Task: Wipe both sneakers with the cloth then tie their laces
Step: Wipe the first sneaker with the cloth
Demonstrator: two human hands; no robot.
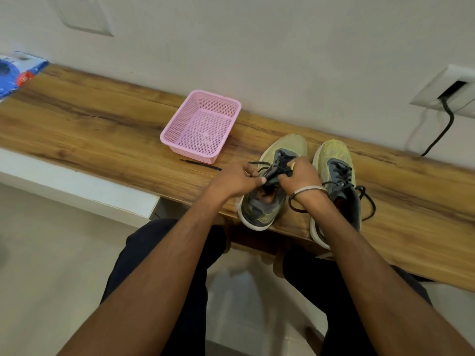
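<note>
Two yellow-green and grey sneakers stand side by side on the wooden shelf (102, 129), toes toward the wall. Over the left sneaker (280, 150), my left hand (236, 179) pinches its black lace, one end of which trails left across the wood (198, 164). My right hand (299, 176) grips the same shoe's lace just above the tongue. The right sneaker (334, 160) has its black lace in a loose bow, with a loop hanging by my right wrist. No cloth is in view.
A pink perforated plastic basket (177, 124) stands on the shelf left of the sneakers. A blue packet (12, 73) lies at the shelf's far left end. A wall socket with a black cable (447, 116) is at the right. My knees are below the shelf edge.
</note>
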